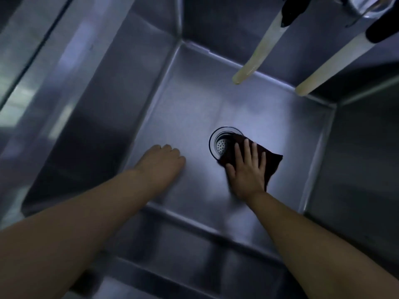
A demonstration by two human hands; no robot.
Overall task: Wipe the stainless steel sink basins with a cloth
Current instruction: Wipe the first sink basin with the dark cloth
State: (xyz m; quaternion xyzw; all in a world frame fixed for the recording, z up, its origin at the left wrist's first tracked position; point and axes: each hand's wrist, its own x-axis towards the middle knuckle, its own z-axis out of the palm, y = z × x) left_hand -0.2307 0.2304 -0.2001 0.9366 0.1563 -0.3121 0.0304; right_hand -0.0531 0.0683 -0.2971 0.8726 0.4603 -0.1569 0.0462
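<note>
The right hand (248,169) is pressing a dark cloth (271,162) flat on the floor of the steel sink basin (190,104), its grip spread with straight fingers. The cloth is partly covering the round drain strainer (220,144). The left hand (162,161) is lying in the basin with fingers curled, holding nothing. Two pale hoses (259,48) are hanging into the basin.

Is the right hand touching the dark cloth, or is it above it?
Touching. The head view shows the right hand lying flat on the dark cloth, fingers spread straight across it, no gap between them, beside the drain.
</note>
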